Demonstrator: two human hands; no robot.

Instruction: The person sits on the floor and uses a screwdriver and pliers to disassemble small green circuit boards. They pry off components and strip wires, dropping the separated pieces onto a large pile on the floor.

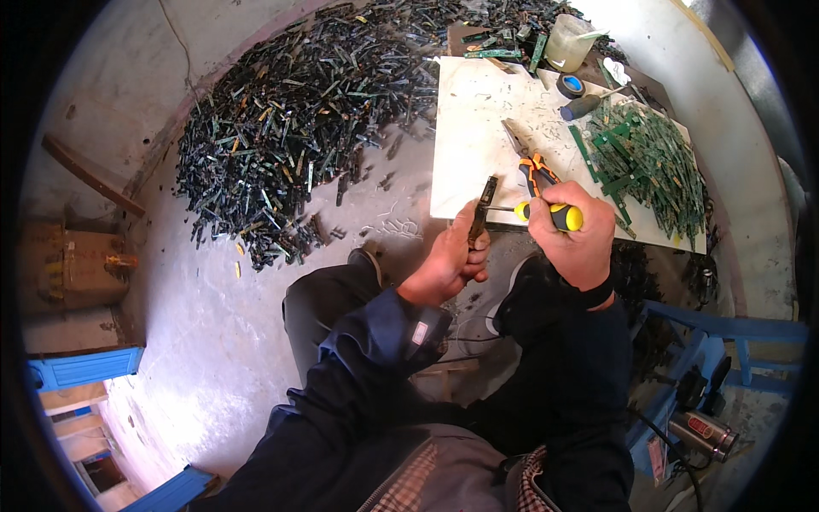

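My left hand (445, 263) is closed round a narrow dark strip-shaped part (487, 194), which points up and away from me. In my right hand (578, 246) is a screwdriver (566, 218) with a yellow and black handle. Its shaft runs left to the strip, and the tip meets or nearly meets its side. Just beyond the hands, orange and black pliers (527, 164) lie on a white board (469, 111), jaws toward the far side. A heap of thin green circuit-board strips (653, 166) covers the board's right part.
A large pile of dark strips (299, 128) spreads over the floor at far left. A roll of tape (570, 85), a dark-handled tool (581, 107) and a cloudy plastic cup (570, 43) stand near the board's far edge. At right are a blue stool (725, 324) and a metal flask (704, 433).
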